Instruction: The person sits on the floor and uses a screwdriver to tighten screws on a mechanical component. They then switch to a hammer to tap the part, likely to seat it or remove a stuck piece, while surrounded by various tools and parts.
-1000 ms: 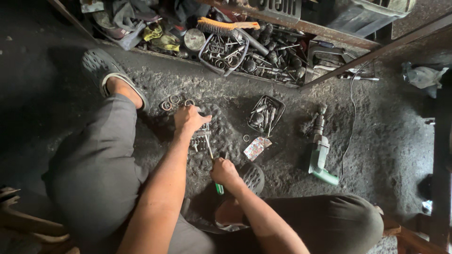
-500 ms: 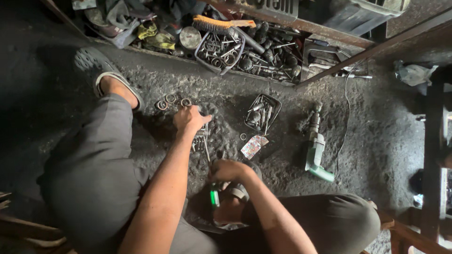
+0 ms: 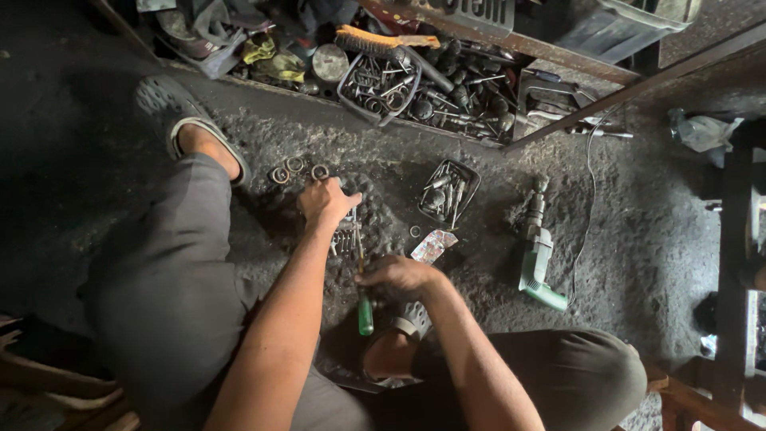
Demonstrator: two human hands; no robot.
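left grip (image 3: 325, 201) pressed down, right grip (image 3: 396, 275) clenched

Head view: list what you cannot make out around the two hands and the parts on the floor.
- The part under the left hand: the palm and fingers cover it.
- The screwdriver: its tip is lost among small dark metal pieces.
- The right hand: its grip on the green handle is hidden by its own back.
- The small tray: its contents are too small to tell apart.
- The drill: its cord fades into the dark floor.
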